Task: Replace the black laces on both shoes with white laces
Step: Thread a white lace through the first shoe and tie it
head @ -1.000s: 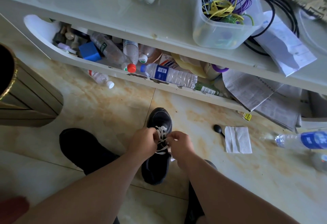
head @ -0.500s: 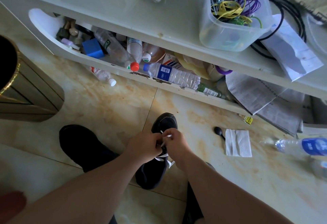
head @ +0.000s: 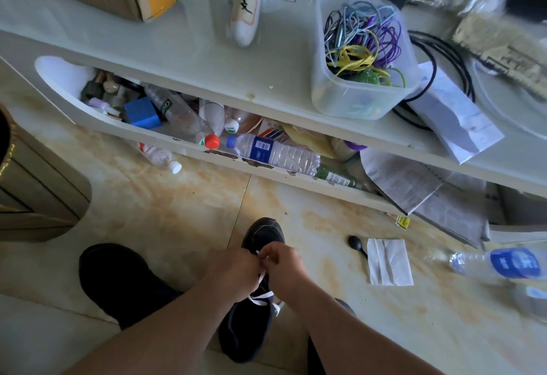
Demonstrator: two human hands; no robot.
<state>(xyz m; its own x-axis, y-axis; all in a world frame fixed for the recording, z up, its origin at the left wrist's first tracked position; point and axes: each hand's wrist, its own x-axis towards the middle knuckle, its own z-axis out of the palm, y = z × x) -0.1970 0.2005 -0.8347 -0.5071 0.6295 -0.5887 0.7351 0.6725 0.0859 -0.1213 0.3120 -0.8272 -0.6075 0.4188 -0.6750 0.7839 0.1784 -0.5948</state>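
Observation:
A black shoe (head: 254, 327) lies on the tiled floor, toe pointing away from me, with a white lace (head: 262, 297) threaded across its upper. Both hands meet over the front of the shoe. My left hand (head: 232, 271) and my right hand (head: 285, 268) each pinch the white lace near the toe end, fingers curled and knuckles almost touching. A second black shoe (head: 118, 280) sits to the left on the floor, its laces hidden from view.
A low white table (head: 177, 49) with a cluttered under-shelf of plastic bottles stands ahead. A clear tub of cables (head: 361, 55) sits on top. A tissue (head: 387, 262), a black spoon (head: 356, 244) and a water bottle (head: 497, 263) lie right; a gold bin (head: 32, 191) left.
My hands have moved forward along the shoe toward its toe and come closer together on the lace. The view has tilted up, showing more of the tabletop.

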